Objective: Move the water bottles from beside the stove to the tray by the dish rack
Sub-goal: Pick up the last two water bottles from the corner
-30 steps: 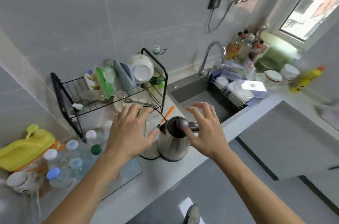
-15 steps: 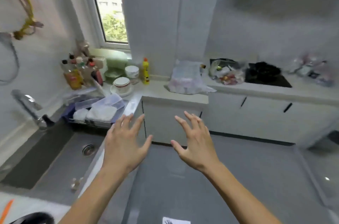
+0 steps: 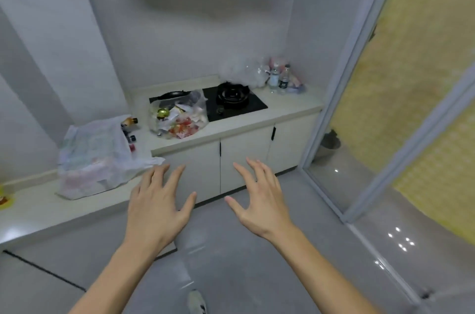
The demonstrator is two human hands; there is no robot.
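Both hands up front, empty: left hand and right hand with fingers spread apart, gripping nothing, out over the floor. Further back, counter with a trash bag, then the stove. Farthest, two water bottles upright in the corner just right of the stove. Tray and dish rack out of view. At least these two left to carry; pickup not started.

On the tabletop a stove sits mid-frame, two water bottles upright beside it at 2 o'clock against the corner, a bag of rubbish at its 9 o'clock, and a second bag nearer, at 8 o'clock.
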